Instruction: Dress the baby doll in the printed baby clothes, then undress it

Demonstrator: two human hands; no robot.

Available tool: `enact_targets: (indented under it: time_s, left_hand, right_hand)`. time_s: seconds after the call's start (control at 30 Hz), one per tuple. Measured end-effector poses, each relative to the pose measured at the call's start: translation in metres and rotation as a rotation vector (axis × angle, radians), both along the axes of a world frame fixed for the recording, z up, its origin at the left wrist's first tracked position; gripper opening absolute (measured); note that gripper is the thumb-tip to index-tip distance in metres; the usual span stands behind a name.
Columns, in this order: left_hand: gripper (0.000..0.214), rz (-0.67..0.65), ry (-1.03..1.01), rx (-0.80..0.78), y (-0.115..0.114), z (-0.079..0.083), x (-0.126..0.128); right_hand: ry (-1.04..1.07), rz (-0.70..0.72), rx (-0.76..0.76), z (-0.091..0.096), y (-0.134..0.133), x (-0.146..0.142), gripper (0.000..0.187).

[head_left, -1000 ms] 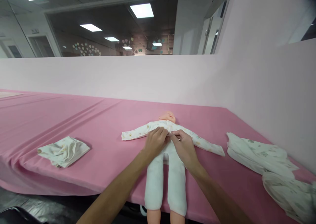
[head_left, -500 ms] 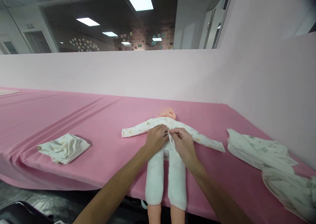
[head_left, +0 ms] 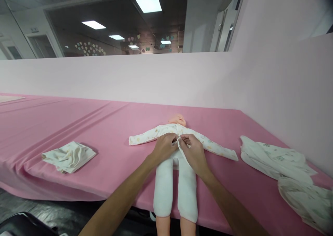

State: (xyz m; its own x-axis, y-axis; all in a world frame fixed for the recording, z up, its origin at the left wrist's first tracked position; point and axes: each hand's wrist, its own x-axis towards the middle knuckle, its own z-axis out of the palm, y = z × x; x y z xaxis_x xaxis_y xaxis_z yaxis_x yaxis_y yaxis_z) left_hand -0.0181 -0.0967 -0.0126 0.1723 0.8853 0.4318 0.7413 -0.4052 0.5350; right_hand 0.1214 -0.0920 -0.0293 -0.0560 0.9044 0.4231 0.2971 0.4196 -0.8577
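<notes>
A baby doll lies on its back, its lower legs hanging past the table's near edge. It wears a white printed baby top with both sleeves spread wide, and its thighs are plain white. Over the belly, my left hand pinches the front edge of the top. My right hand is closed on the same edge, fingertips close to those of the left. Whatever small fastening may lie between the fingers is hidden by them.
A pink sheet covers the table. To the left lies a folded white printed cloth; at the right are crumpled white garments. A pale wall with a window stands behind. A black chair is at lower left.
Both hands stay at the top's front edge, with only slight finger movement. The whole view has shifted a little.
</notes>
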Motion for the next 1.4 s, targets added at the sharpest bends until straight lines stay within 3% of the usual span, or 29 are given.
enact_targets:
  time_s: [0.3, 0.47, 0.7, 0.9, 1.1, 1.2, 1.4]
  left_hand:
    - [0.012, -0.249, -0.258, -0.333, -0.009, 0.020, -0.015]
    - [0.021, -0.235, -0.267, -0.303, -0.005, 0.019, -0.016]
    - [0.026, -0.120, -0.177, -0.166, 0.000, 0.007, -0.010]
    - [0.029, -0.119, -0.234, -0.192, -0.001, 0.006, -0.009]
    - [0.029, -0.167, -0.272, -0.247, -0.004, 0.009, -0.010]
    - [0.028, -0.168, -0.268, -0.258, -0.004, 0.009, -0.011]
    - [0.028, -0.124, -0.145, -0.205, -0.005, 0.011, -0.007]
  right_hand:
    - [-0.202, -0.042, 0.302, -0.009, 0.005, -0.001, 0.009]
    - [-0.264, -0.045, 0.393, -0.015, 0.006, -0.001, 0.009]
    - [-0.291, -0.109, 0.381, -0.017, 0.004, -0.003, 0.003]
    - [-0.286, -0.126, 0.377, -0.015, 0.000, -0.006, 0.008]
    - [-0.123, -0.015, 0.132, -0.004, -0.002, -0.007, 0.011]
    - [-0.123, -0.024, 0.063, -0.001, -0.002, -0.008, 0.008]
    - [-0.283, -0.150, 0.131, -0.005, 0.002, -0.007, 0.006]
